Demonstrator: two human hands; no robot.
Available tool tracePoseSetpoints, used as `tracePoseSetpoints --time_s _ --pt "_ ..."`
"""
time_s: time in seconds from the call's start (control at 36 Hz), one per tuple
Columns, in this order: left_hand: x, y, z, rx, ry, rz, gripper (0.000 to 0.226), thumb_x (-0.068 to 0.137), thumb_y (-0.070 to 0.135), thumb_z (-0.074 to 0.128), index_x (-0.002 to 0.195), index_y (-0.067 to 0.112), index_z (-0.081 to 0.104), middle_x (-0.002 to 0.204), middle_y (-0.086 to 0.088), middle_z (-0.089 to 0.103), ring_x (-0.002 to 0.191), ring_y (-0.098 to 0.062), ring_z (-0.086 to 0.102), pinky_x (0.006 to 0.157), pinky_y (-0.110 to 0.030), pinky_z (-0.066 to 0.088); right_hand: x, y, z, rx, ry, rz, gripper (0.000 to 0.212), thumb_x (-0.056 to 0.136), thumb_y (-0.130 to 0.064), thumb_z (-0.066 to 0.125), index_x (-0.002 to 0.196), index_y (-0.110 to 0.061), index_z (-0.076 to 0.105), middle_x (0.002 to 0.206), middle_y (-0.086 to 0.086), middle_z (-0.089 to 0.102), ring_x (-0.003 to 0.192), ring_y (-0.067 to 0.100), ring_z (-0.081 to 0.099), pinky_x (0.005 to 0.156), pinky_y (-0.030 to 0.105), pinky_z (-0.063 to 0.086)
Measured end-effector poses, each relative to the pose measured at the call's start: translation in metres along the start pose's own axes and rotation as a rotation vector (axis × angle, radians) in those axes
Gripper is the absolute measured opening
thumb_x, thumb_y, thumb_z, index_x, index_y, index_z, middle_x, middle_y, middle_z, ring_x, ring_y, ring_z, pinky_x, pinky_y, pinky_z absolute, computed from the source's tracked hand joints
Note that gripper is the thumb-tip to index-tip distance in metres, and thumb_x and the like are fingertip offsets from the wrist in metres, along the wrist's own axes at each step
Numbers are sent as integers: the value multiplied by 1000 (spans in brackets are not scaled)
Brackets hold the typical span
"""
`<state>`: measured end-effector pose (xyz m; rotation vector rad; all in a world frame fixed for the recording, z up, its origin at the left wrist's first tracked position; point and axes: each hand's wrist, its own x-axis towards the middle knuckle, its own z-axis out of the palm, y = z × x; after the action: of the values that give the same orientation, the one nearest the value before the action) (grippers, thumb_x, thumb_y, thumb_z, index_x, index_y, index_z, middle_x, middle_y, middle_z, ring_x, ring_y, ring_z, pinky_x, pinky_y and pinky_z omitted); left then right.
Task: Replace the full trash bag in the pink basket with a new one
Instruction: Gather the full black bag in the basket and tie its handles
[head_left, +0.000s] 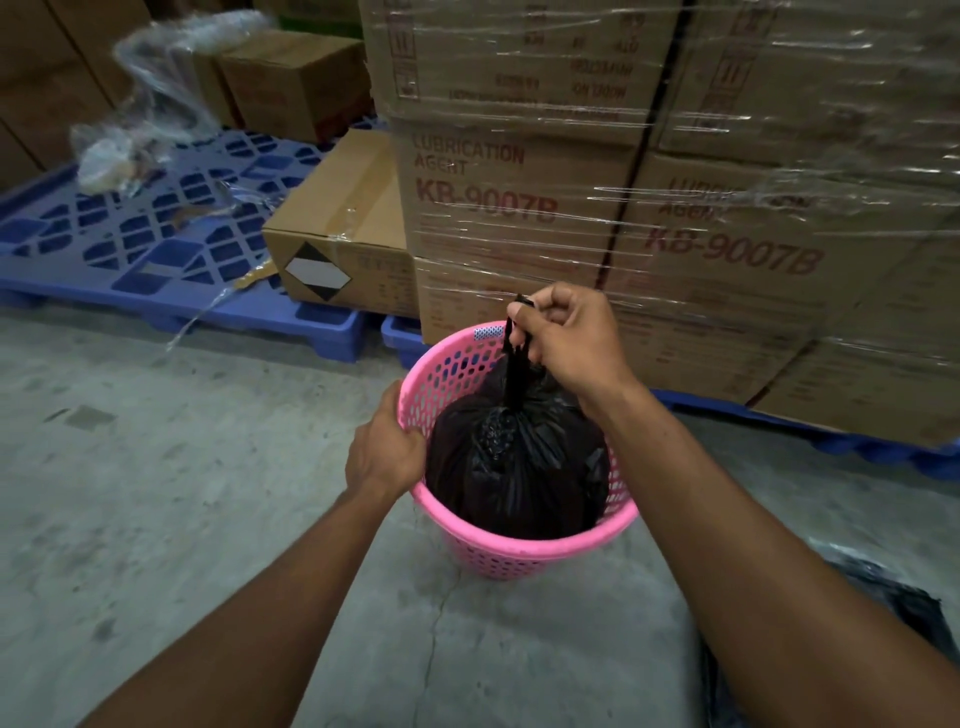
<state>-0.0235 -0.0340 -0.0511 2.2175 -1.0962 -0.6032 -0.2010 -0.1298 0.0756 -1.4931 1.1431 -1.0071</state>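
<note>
Concrete floor, wrapped cartons behind. Basket: rim gripped at left by left hand. Bag: seated inside, knotted neck stretched vertically, pinched above in closed right hand; straight upward lift is indicated.

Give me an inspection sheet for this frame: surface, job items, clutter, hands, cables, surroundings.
Surface: grey concrete floor, cracked near the basket.
Job's things: pink basket upright on the floor; tied black trash bag inside it.
Clutter: loose plastic wrap on the blue pallet.
Hands: left hand grips the basket rim; right hand holds the bag's knotted top.
Cables: nothing seen.
Surroundings: wrapped cartons, stacked behind.
</note>
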Motion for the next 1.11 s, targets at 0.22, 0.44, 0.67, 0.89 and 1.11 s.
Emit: tracePoseSetpoints --time_s 0.22,0.44,0.67,0.89,1.11 --pt "6 24 -16 84 176 318 69 85 38 69 149 31 44 130 -8 45 123 -27 46 105 -47 44 5 11 -3 -161 -39 13 15 85 -12 74 71 -16 68 61 -1 69 47 9 62 53 24 48" --pt "18 108 -28 -360 -344 696 25 91 15 69 116 11 68 105 -8 76 100 -28 72 92 -45 57 9 18 -9 -195 -51 2 17 79 -13 76 64 -21 72 57 -4 68 55 13 61 65 39 55" --pt "31 126 -45 -31 -327 659 14 91 11 68 78 15 71 72 3 78 73 -13 75 68 -26 55 -17 62 -59 -590 331 6 32 82 -38 68 108 -20 62 110 5 64 100 25 63 85 43 55" --pt "27 148 -50 13 -564 530 33 90 16 66 57 12 68 58 -10 67 51 -14 55 57 -24 44 -55 131 -73 -767 282 330 47 102 -27 43 148 -23 36 119 22 65 100 42 66 73 39 46" --pt "23 205 -81 28 -715 475 16 77 18 72 64 14 64 49 2 51 46 -8 45 53 -27 30 -56 128 -62 -729 453 338 46 100 -28 44 145 -29 52 115 20 71 101 40 67 81 41 52"
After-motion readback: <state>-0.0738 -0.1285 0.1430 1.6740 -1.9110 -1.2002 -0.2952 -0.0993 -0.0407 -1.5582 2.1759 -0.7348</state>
